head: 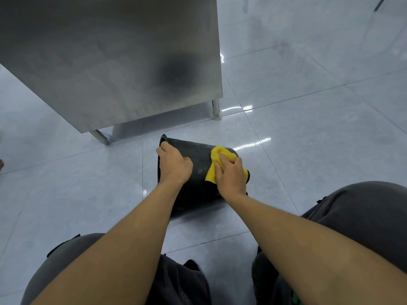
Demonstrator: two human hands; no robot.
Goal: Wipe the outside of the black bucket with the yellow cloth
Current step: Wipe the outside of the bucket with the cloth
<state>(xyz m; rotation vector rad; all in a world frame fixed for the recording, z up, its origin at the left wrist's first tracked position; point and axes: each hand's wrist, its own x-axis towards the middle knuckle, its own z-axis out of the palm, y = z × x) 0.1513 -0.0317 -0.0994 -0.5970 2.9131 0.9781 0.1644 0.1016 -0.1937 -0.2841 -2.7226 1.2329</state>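
Black and lying on its side, the bucket (pixel 199 164) rests on the pale tiled floor (pixel 308 139) in front of us, its open mouth turned to our left and its base to our right. From the head camera, the only view we have, we look down along both bare forearms to it.

Our left hand (pixel 174 165) sits at the mouth end, fingers curled closed over the rim (pixel 163 138) with the palm on the bucket's upper wall. Our right hand (pixel 231 175) is nearer the base end, closed into a loose fist around the yellow cloth (pixel 217 156) and pressing it against the bucket's outer wall. The cloth bunches out above the knuckles, hangs down in a flap on the thumb side, and a small corner shows past the far side of the hand. A dark edge trims the lower part of the cloth. The two hands are near each other but apart, with a bare stretch of black wall between them.

We count one bucket, one cloth and two hands. Our two knees in grey trousers (pixel 363 216) frame the lower part of the view, one on each side.

Beyond the bucket stands a stainless steel cabinet (pixel 110 62), raised on short metal legs (pixel 215 108), of which two are visible. A dark smudge of reflection shows on its side panel.
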